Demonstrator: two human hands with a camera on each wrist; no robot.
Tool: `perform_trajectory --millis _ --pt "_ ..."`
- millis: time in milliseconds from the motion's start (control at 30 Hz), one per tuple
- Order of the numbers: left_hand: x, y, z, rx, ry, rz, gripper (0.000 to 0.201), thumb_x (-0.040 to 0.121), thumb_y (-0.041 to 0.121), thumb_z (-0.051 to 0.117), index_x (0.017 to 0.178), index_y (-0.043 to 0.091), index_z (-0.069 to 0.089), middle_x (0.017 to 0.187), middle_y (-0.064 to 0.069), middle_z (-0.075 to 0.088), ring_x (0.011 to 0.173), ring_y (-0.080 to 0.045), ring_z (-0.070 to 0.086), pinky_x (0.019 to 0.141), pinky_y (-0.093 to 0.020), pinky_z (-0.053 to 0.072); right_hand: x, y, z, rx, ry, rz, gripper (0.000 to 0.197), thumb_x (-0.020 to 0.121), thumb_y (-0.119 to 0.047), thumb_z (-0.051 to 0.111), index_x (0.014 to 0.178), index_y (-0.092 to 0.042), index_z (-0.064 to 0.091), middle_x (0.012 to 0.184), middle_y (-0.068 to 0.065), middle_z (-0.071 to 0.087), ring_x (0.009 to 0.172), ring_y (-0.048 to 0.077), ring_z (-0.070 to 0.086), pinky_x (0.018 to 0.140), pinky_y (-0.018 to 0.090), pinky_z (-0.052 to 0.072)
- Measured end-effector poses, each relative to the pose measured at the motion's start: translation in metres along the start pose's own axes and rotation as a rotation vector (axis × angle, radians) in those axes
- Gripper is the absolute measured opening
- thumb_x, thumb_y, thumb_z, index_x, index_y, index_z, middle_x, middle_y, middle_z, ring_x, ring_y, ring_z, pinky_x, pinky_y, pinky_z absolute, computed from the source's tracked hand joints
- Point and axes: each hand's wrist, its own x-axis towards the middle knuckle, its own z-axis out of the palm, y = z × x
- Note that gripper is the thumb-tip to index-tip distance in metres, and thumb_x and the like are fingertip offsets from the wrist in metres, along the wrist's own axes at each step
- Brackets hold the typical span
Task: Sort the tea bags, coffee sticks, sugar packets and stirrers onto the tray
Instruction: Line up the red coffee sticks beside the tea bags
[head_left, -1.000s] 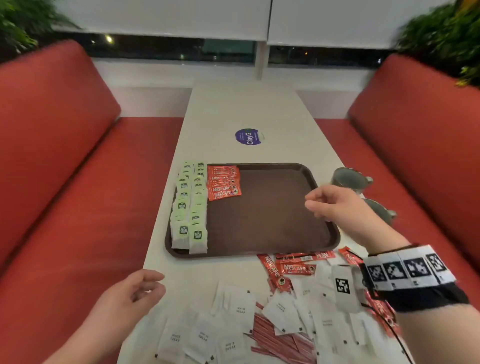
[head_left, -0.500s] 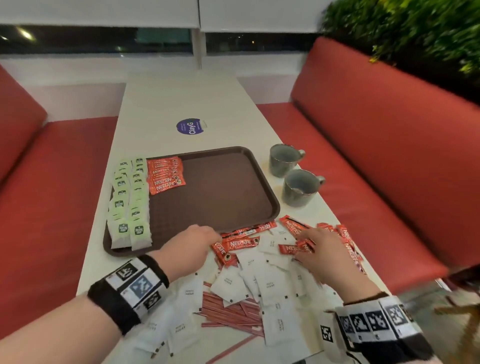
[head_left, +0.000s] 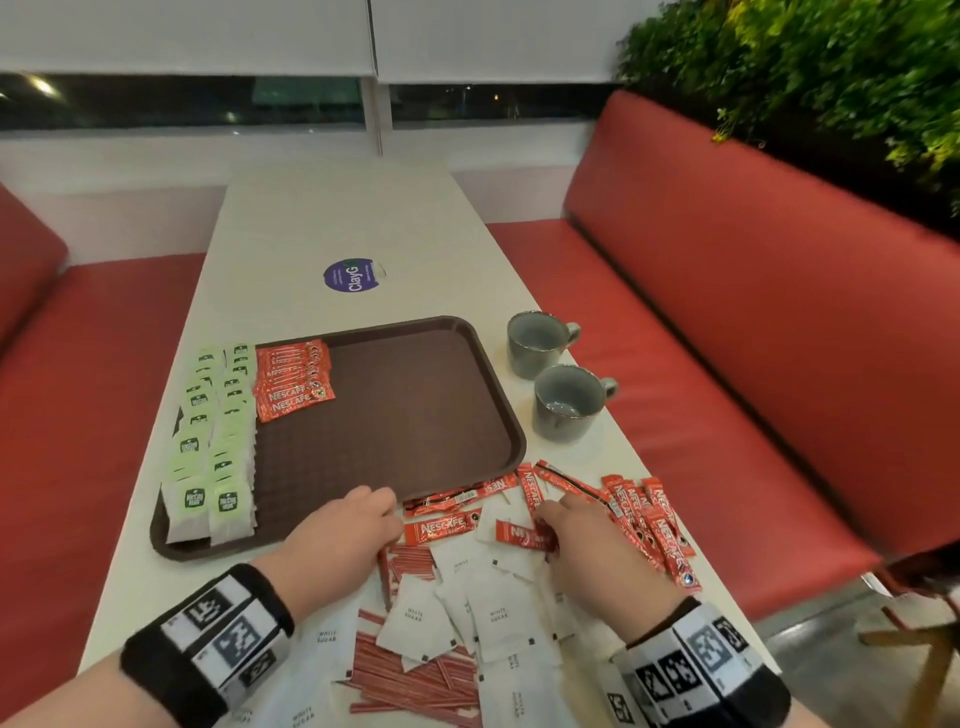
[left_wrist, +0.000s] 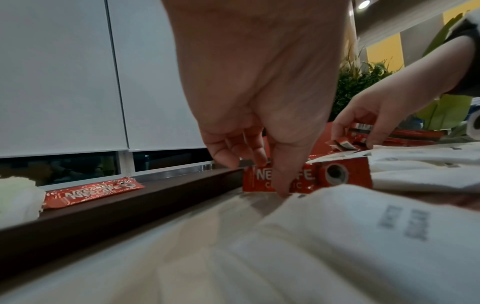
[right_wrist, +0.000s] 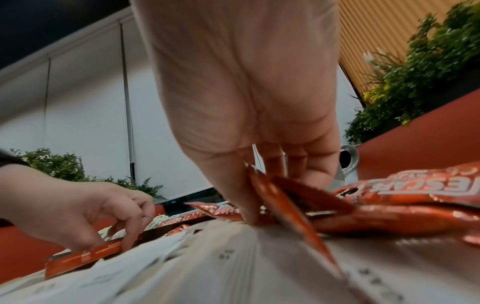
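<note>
**Coffee sticks gathered at the tray's near edge**

Both hands were pictured low over the loose pile at the bottom of the frame, just below the brown tray (head_left: 415, 415). The left hand (head_left: 340, 530) was seen at lower centre, its fingers (left_wrist: 281, 185) curled down onto a red coffee stick (head_left: 441, 529) lying just outside the tray's near rim; in the left wrist view the stick was pinched between thumb and fingertips. Its long axis ran left to right across the frame, roughly parallel to that rim, with most of its length stretching rightward from the fingers. The right hand (head_left: 587, 545), at lower right, was shown with thumb and fingers closed on another coffee stick (right_wrist: 280, 207), one end tilted up off the white sugar packets (head_left: 498, 608).

Green tea bags (head_left: 215, 431) were laid in two rows along the tray's left side, and a short stack of coffee sticks (head_left: 293, 379) sat beside them at the tray's upper left. Red-striped stirrers (head_left: 410, 680) remained under the sugar packets at the bottom. The stack was judged to lie up and to the left of both hands, nearer the left one. Two grey cups (head_left: 566, 410) stood to the tray's right.
</note>
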Motion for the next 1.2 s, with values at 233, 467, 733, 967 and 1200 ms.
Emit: perform_trajectory --millis 233,467,733,967,1200 --pt "-0.019 -0.004 -0.008 -0.101 0.179 0.063 0.03 0.057 0.02 0.083 0.069 0.035 0.061 0.079 0.022 0.054 0.073 -0.002 0.049 0.055 -0.016 0.046 0.0 -0.007 -0.004 0.061 0.036 -0.012 0.054 0.084 0.005 0.042 0.132 -0.019 0.047 0.119 0.003 0.05 0.111 0.021 0.049 0.089 0.027 0.045" --pt "-0.041 -0.01 -0.01 -0.158 0.296 0.059 0.027 0.06 0.031 0.079 0.069 0.037 0.054 0.077 0.025 0.054 0.083 0.003 0.037 0.059 -0.018 0.042 -0.003 -0.006 0.0 0.167 0.105 -0.013 0.055 0.086 0.007 0.041 0.133 -0.02 0.048 0.12 0.002 0.05 0.113 0.02 0.048 0.086 0.023 0.041" --pt "-0.052 0.006 -0.01 -0.702 0.217 -0.228 0.019 0.093 0.016 0.047 0.082 0.029 0.038 0.074 0.004 0.057 0.065 -0.006 0.05 0.064 -0.024 0.043 -0.005 -0.017 0.003 0.339 0.199 -0.055 0.043 0.093 0.004 0.037 0.122 -0.022 0.055 0.119 -0.002 0.052 0.107 0.012 0.05 0.09 0.02 0.041" --pt "-0.038 0.032 -0.029 -1.051 0.18 -0.273 0.015 0.095 0.02 0.049 0.084 0.029 0.053 0.07 0.016 0.064 0.059 0.005 0.053 0.06 -0.022 0.044 -0.004 -0.034 -0.007 0.668 0.227 -0.044 0.033 0.096 -0.003 0.042 0.101 -0.031 0.059 0.096 -0.012 0.06 0.073 -0.002 0.052 0.06 0.007 0.038" --pt "-0.022 0.052 -0.047 -1.171 0.185 -0.24 0.013 0.082 0.039 0.068 0.09 0.029 0.063 0.082 0.009 0.067 0.069 0.002 0.059 0.064 -0.018 0.048 -0.001 -0.068 -0.025 1.119 0.167 -0.104 0.038 0.093 0.002 0.047 0.098 -0.03 0.067 0.091 0.001 0.065 0.071 0.015 0.061 0.064 0.033 0.053"
